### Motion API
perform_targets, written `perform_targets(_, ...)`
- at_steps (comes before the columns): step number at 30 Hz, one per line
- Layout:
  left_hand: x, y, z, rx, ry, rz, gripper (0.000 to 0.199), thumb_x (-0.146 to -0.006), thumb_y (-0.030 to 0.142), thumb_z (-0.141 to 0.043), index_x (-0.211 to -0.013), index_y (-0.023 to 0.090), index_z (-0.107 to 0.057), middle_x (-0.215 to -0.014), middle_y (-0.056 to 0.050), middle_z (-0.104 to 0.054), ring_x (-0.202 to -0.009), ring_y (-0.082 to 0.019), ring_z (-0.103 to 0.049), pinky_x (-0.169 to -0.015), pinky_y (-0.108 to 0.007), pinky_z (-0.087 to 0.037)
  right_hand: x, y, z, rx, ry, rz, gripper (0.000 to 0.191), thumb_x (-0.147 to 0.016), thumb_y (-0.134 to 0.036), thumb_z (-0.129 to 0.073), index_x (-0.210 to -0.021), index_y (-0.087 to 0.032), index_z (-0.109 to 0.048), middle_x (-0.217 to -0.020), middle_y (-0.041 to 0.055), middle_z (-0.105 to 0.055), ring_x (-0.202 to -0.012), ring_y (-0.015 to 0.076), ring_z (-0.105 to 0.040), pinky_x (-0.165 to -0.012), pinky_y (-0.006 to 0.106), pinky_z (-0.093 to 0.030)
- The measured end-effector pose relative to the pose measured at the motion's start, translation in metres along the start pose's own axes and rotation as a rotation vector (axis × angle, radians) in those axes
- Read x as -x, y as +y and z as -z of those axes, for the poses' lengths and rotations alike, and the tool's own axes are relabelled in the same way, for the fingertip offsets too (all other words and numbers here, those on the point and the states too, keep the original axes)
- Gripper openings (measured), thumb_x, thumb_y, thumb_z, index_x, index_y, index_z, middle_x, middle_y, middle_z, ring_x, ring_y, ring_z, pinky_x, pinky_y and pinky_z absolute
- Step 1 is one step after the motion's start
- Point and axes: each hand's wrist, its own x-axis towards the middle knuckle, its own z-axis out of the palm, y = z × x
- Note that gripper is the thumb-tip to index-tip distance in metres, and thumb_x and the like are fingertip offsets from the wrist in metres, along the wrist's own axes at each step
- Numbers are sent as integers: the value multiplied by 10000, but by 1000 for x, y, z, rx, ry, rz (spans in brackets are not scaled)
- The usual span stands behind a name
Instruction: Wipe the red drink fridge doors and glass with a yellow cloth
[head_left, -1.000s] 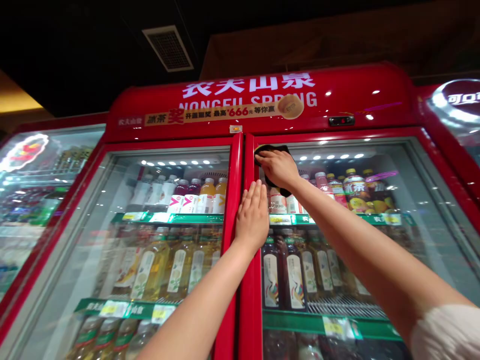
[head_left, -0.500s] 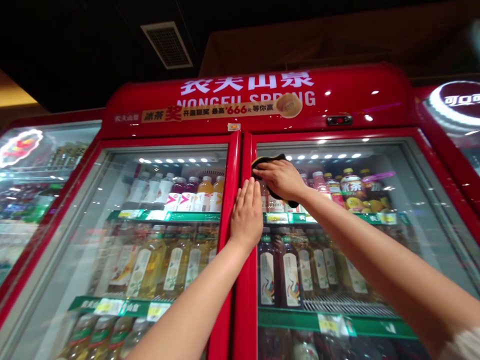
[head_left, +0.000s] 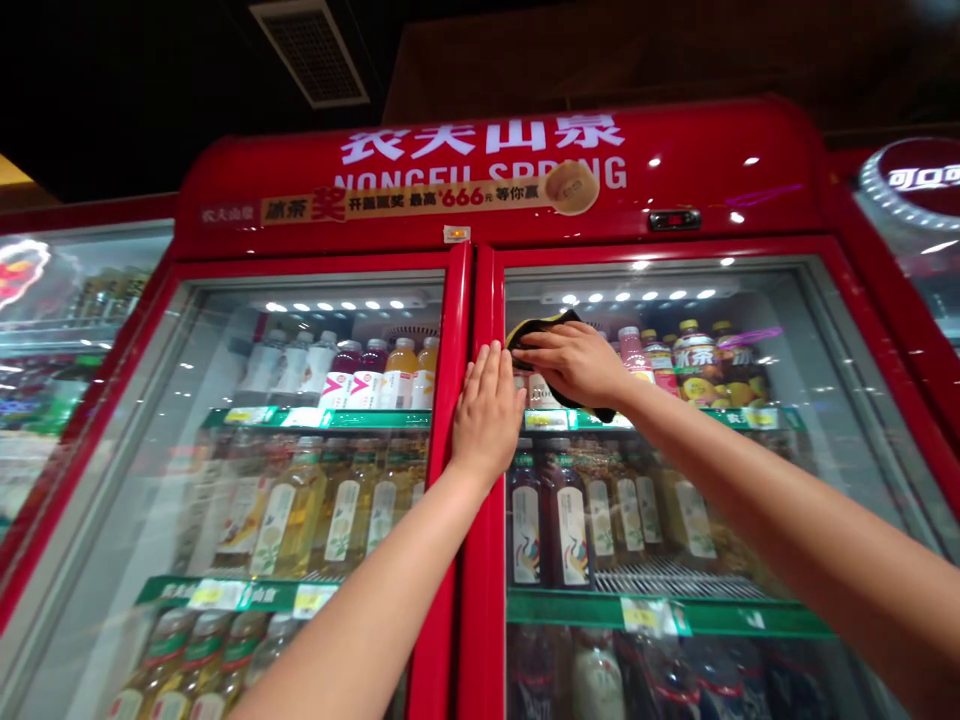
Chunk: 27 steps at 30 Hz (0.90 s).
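Rested the left hand (head_left: 487,410) flat upon the red frame (head_left: 484,600) at the meeting of both doors (head_left: 444,350), with fingers straight and close together. Held a black cloth (head_left: 532,328) with yellow edge under the right hand (head_left: 581,362), with fingers laid over it, against the glass (head_left: 525,285) of the right door, near the upper left corner. Saw bottles (head_left: 694,360) standing on shelves (head_left: 555,608) behind the glass.

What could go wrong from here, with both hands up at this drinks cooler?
The left hand lies over the red door frame near the gap between the doors, so it might get pinched if one moved. The right hand, close by, could bump it. The black-and-yellow cloth under the right hand may slip.
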Motion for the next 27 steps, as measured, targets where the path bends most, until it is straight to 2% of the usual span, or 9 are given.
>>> perform_targets(3, 0, 2, 1, -1, -14, -8, 565, -1047, 313, -339, -1563, 88, -306, -1648, -173, -312, -1552, -288, -232, -1262, -492, -277, 1, 14, 3, 15, 27, -110, 412, -1027, -301, -395, -1344, -280, -657, -1447, 29, -614, -1219, 259, -568, -992, 396, -369)
perform_targets(6, 0, 1, 2, 1, -24, -12, 575, -1051, 346, -322, -1559, 78, -309, -1648, -179, -308, -1554, -284, -225, -1269, -479, -260, -18, 6, 0, 77, 91, -297, 423, -1017, -286, -399, -1367, -262, -635, -1473, 52, -590, -1195, 284, -564, -963, 418, -371)
perform_targets(8, 0, -2, 1, 17, -20, -18, 596, -1051, 367, -319, -1577, 92, -268, -1656, -173, -294, -1556, -280, -218, -1271, -481, -252, -23, -11, -3, 87, 80, -270, 421, -1018, -290, -401, -1379, -276, -617, -1477, 47, -584, -1187, 282, -559, -955, 420, -368)
perform_targets(10, -1, -5, 1, 34, -11, -24, 618, -1050, 389, -321, -1585, 90, -242, -1659, -177, -284, -1556, -287, -218, -1269, -491, -251, -17, -25, -4, 72, 30, -148, 420, -1025, -302, -399, -1397, -289, -595, -1479, 40, -582, -1173, 267, -560, -960, 411, -366)
perform_targets(13, -1, -8, 0, 61, 2, -38, 631, -1048, 412, -322, -1579, 78, -251, -1649, -193, -300, -1549, -298, -237, -1262, -497, -261, 12, -20, 2, 72, -11, -74, 422, -1039, -325, -376, -1403, -292, -585, -1482, 38, -576, -1163, 251, -564, -971, 396, -371)
perform_targets(17, -1, -9, -1, 75, 21, -42, 617, -1048, 402, -329, -1575, 87, -265, -1643, -202, -307, -1547, -310, -242, -1258, -510, -263, 53, 19, 17, 168, 78, -428, 436, -1024, -308, -370, -1396, -261, -593, -1478, 68, -572, -1154, 288, -560, -931, 417, -399)
perform_targets(20, -1, -8, -2, 63, 26, -36, 616, -1043, 386, -346, -1578, 91, -265, -1643, -205, -304, -1545, -326, -240, -1248, -540, -271, 68, 22, 17, 240, 100, -639, 459, -1003, -295, -387, -1415, -228, -577, -1469, 121, -567, -1166, 332, -542, -907, 449, -402)
perform_targets(23, -1, -7, -3, 41, 27, -49, 620, -1038, 368, -359, -1588, 102, -249, -1644, -195, -305, -1544, -316, -247, -1249, -546, -270, 59, -4, 8, 242, 47, -566, 456, -999, -269, -384, -1414, -262, -571, -1476, 101, -565, -1195, 332, -528, -918, 454, -387)
perform_targets(27, -1, -6, -4, 8, 14, -76, 620, -1036, 367, -358, -1584, 94, -261, -1640, -184, -319, -1541, -294, -260, -1259, -522, -262, 10, -30, -1, 172, -4, -312, 455, -1010, -259, -359, -1423, -279, -551, -1507, 60, -545, -1231, 302, -515, -971, 450, -368)
